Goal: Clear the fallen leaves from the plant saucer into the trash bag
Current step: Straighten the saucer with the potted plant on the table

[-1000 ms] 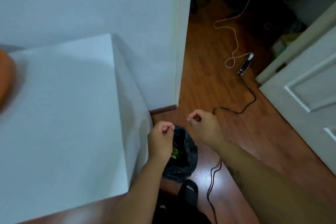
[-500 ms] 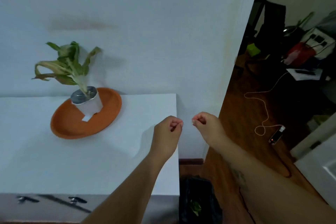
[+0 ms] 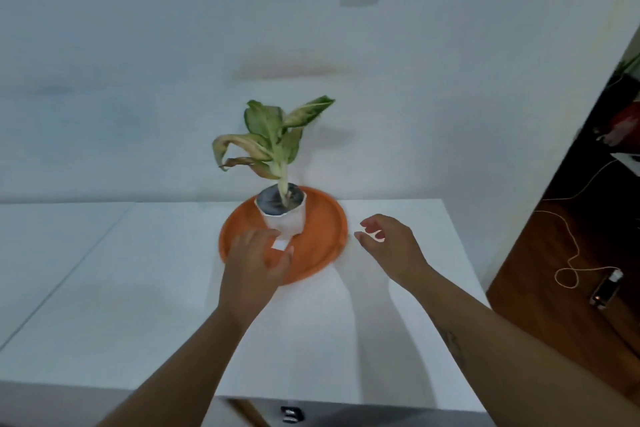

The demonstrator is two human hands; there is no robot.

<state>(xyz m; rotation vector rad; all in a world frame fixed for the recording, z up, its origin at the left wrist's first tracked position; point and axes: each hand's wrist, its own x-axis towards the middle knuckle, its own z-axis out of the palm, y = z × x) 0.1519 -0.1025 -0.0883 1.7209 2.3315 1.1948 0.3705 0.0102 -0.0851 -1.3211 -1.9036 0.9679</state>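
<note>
**Saucer check: both hands at the rim, nothing gripped**

You are holding your left hand (image 3: 254,263) over the near part of the orange saucer (image 3: 318,243), fingers spread and relaxed, gripping nothing. Your right hand (image 3: 388,246) is hanging just beside the saucer's right rim, fingers loosely curled, also empty.

The saucer is sitting on the white counter (image 3: 138,270) close to the wall, carrying a white pot (image 3: 285,218) with a drooping plant (image 3: 273,139). No fallen leaf is showing on the bare orange, and anything lying under your left palm is hidden. The trash bag is out of view.

Judgement: any fallen leaf is going to be featherlight and either limp or brittle, so pinching it by the stem or midrib with your fingertips is looking safest. The pot is looking top-heavy, so avoid nudging it.
</note>
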